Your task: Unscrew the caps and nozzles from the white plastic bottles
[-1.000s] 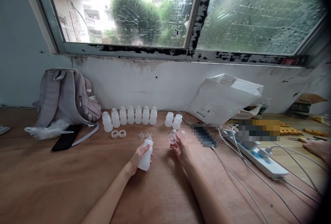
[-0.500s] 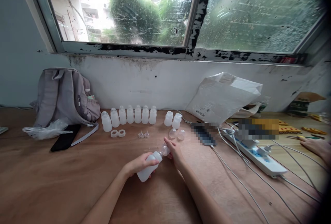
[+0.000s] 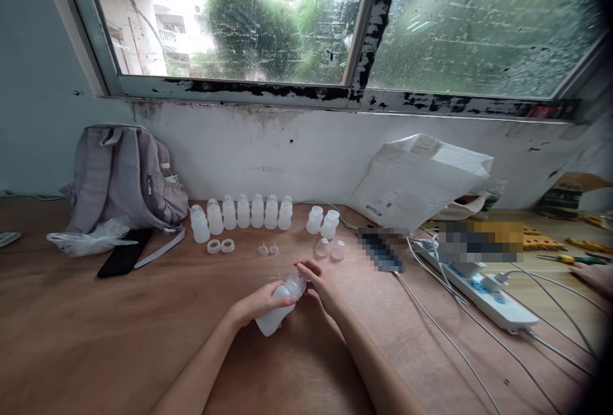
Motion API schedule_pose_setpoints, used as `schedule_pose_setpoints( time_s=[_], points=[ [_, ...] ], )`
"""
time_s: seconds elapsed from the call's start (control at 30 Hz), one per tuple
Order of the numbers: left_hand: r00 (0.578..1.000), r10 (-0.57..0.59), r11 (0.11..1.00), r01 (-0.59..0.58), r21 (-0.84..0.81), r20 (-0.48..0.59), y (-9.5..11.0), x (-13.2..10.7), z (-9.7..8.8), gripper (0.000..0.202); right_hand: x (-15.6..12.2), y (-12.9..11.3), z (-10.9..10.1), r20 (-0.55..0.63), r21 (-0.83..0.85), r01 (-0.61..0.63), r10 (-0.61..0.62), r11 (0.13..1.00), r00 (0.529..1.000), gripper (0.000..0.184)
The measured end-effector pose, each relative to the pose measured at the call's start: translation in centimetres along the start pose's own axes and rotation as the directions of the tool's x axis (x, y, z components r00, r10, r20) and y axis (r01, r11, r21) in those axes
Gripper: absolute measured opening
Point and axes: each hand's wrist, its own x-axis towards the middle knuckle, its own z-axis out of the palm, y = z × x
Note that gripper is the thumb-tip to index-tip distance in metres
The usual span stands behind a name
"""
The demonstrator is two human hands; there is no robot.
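Note:
A frosted white baby bottle lies tilted in my left hand, whose fingers wrap round its body. At the bottle's upper end, my right hand grips a clear bottle cap, which sits over the neck. Beyond my hands, two clear caps rest on the table. Two teats and two white collar rings lie to their left. Several capped bottles stand in a row behind, and two bottles without caps stand further right.
A grey backpack leans on the wall at left, beside a plastic bag and a black flat item. On the right are a white bag, a power strip with cables, and another person's hand near a screwdriver.
My right hand has brought the clear cap down and left onto the bottle's top. The other person's hand has shifted right, away from the screwdriver.

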Motion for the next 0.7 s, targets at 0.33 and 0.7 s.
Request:
schedule_pose_setpoints(
  time_s=[0.33,0.7],
  points=[
    [1.0,0.007,0.992,-0.01,-0.124,-0.025,-0.48,0.31,-0.49,0.049,-0.55,-0.84,-0.29,0.068,0.254,0.04,-0.06,0.966,0.996,0.022],
    [0.997,0.065,0.996,-0.067,-0.064,-0.032,-0.19,0.1,-0.1,0.048,-0.67,-0.92,-0.02,0.087,0.237,0.06,-0.082,0.97,0.993,0.019]
  ],
)
